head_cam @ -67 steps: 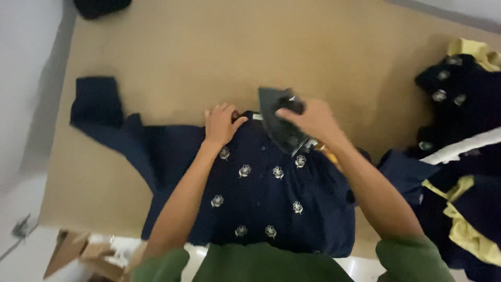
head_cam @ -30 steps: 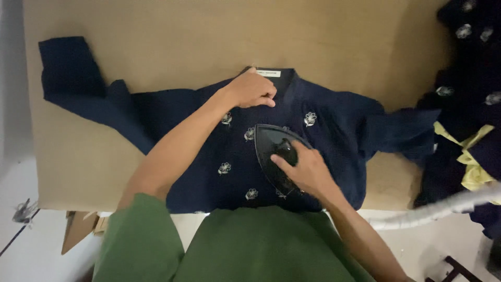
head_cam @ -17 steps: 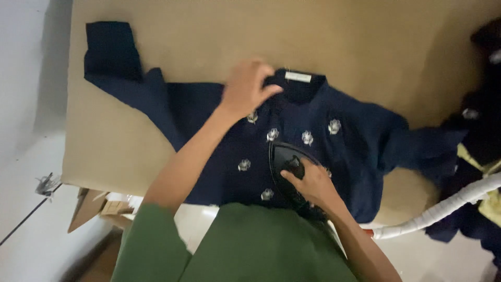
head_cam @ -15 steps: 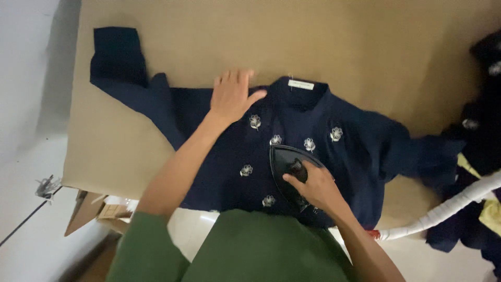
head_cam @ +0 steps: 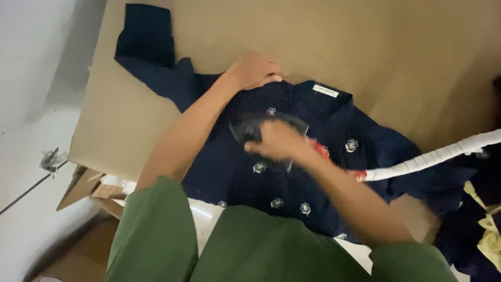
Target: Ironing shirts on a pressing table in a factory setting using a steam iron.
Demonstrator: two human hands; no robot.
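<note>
A navy blue shirt [head_cam: 334, 130] with small white flower embroidery lies flat on a tan padded table [head_cam: 365, 42]. My left hand [head_cam: 253, 70] presses down on the shirt's shoulder near the collar, fingers curled over the cloth. My right hand [head_cam: 276, 141] grips the handle of a dark iron [head_cam: 248, 128] that rests on the shirt's chest, blurred by motion. A white wrapped hose [head_cam: 433, 156] runs from the iron off to the right. One sleeve [head_cam: 148, 39] stretches to the upper left.
More dark blue garments with yellow trim [head_cam: 482, 230] are piled at the right edge. Torn cardboard [head_cam: 86, 185] hangs below the table's left corner, above a pale floor [head_cam: 31, 104]. My green sleeves fill the bottom of the view.
The iron has slid from the lower front of the shirt up and left to the chest. My left hand moved from the chest to the shoulder by the collar.
</note>
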